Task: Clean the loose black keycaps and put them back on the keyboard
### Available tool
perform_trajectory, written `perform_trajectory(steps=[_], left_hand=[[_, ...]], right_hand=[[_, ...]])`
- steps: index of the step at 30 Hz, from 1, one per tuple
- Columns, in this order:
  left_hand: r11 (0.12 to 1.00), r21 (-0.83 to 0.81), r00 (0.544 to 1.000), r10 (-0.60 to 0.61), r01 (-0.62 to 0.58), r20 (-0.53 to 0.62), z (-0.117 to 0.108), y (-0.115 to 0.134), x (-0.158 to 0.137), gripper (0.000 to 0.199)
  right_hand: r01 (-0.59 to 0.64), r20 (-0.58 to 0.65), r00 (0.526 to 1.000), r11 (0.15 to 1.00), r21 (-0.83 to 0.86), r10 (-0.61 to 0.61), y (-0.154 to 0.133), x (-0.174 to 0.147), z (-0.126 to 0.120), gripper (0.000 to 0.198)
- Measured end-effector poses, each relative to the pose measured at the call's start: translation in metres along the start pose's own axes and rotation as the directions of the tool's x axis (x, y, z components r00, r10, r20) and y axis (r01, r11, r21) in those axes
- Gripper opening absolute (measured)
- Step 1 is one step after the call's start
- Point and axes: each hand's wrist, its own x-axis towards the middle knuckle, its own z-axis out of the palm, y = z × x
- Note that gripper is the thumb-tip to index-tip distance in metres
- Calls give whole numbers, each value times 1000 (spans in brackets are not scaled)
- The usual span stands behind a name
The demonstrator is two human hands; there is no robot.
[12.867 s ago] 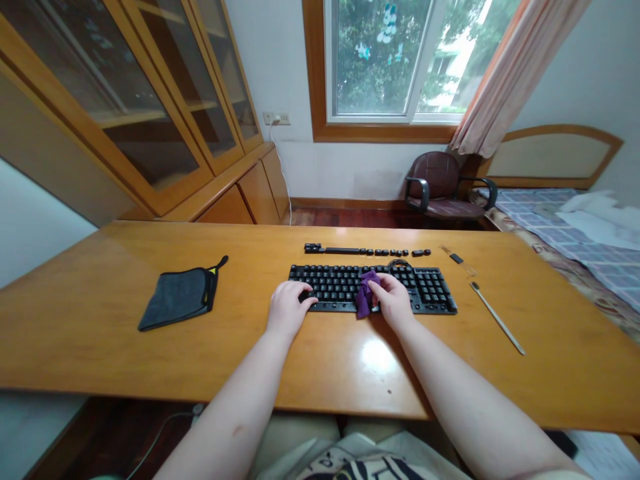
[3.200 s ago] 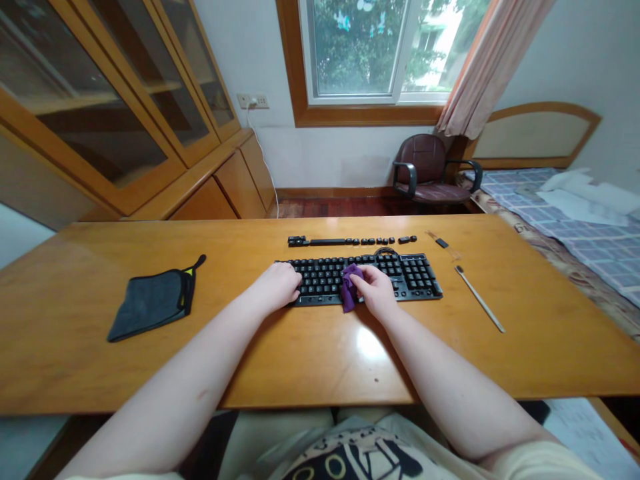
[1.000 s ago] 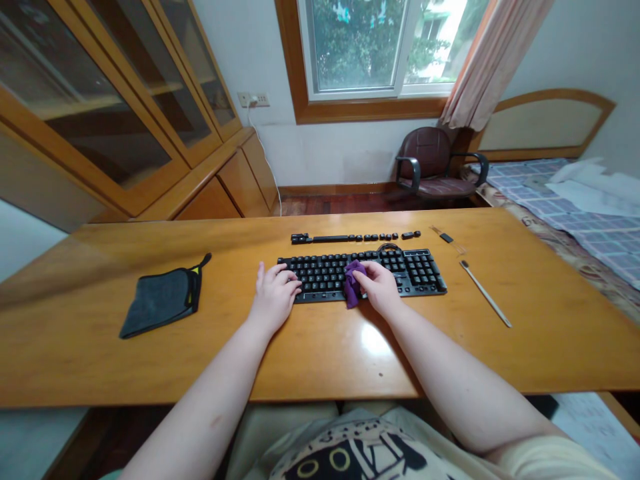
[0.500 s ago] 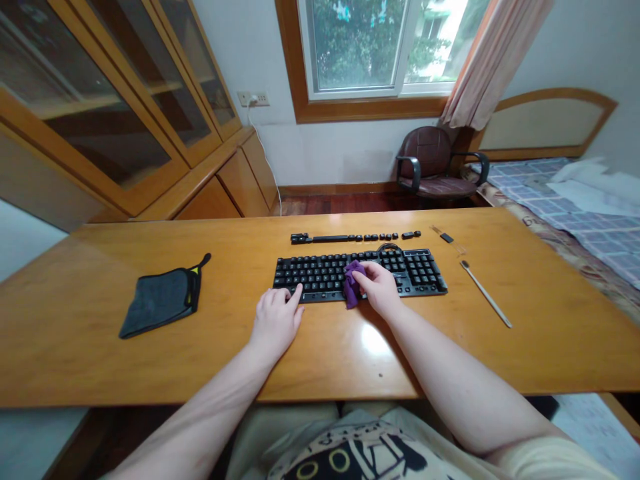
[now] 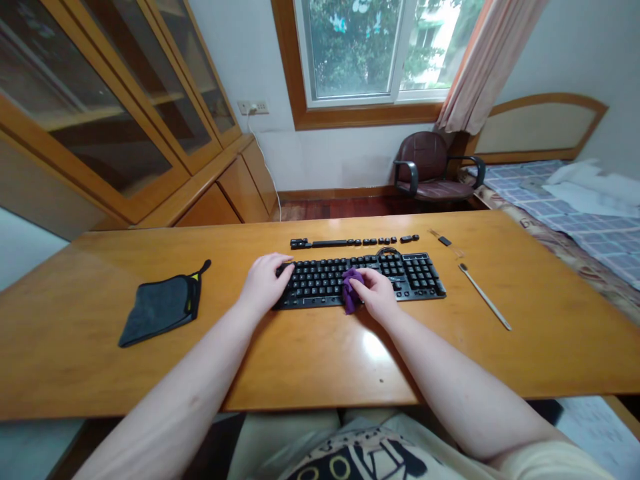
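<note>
A black keyboard (image 5: pixel 325 283) lies on the desk in front of me, with keycaps off along its front row. My left hand (image 5: pixel 266 283) grips its left end, fingers at the back corner and thumb on the keys. Pinched in my right hand (image 5: pixel 377 291) is a crumpled purple cloth (image 5: pixel 350 301), which rests on the keyboard right of its middle. Behind the keyboard runs a row of loose black keycaps, among them a long space bar (image 5: pixel 329 244). Parts of the keys beneath both hands and the cloth are hidden.
On the wooden desk (image 5: pixel 310 360), a folded grey cloth (image 5: pixel 160 308) lies to the left. To the right are a thin brush (image 5: pixel 484 296) and a small black piece with wires (image 5: pixel 444 241). Beyond the desk stands an armchair (image 5: pixel 425 160).
My left hand has moved from the keyboard's front left edge back to its left end and rear corner. My right hand stays at about the same spot with the purple cloth.
</note>
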Motion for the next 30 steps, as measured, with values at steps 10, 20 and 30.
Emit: perform_trajectory(steps=[10,20,30], left_hand=[[976,42,956,-218,214,197,57,-37,119,29],[970,-41,948,-225,240,225,69,-36,143,15],[608,-763,976,-118,219,185,45,54,63,28]], right_hand=[[8,29,1000,999,-37,-7,8,0,2,21],[-56,2,998,998,34,56,12,1,4,22],[-102,7,995,985,140,102,9,3,1,24]])
